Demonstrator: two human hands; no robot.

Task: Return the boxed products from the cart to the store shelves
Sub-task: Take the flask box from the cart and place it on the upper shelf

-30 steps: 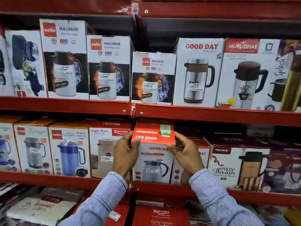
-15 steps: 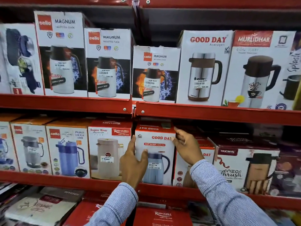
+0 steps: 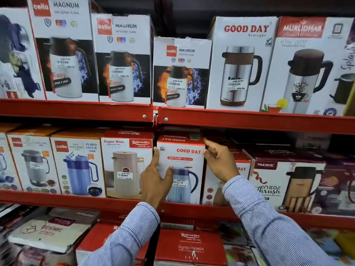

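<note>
A white and red Good Day Hot N Sip flask box (image 3: 184, 156) stands upright on the middle red shelf (image 3: 76, 202). It sits between the Rishabh Super Riva box (image 3: 124, 166) and another Good Day box (image 3: 213, 189). My left hand (image 3: 155, 183) is on its left front edge, with the index finger along the side and the thumb on the front face. My right hand (image 3: 221, 162) grips its upper right corner with curled fingers. No cart is in view.
The upper shelf (image 3: 249, 120) carries tall Cello Magnum, Good Day and Murlidhar flask boxes. A Trueware Neo Thrush box (image 3: 278, 185) stands to the right on the middle shelf. Below lie flat boxes, among them a red Rishabh Sigma Marbella box (image 3: 190, 244).
The Good Day box went from tilted, with its red top facing me, to upright and pushed back into its slot. Both hands followed it in, and the view moved closer.
</note>
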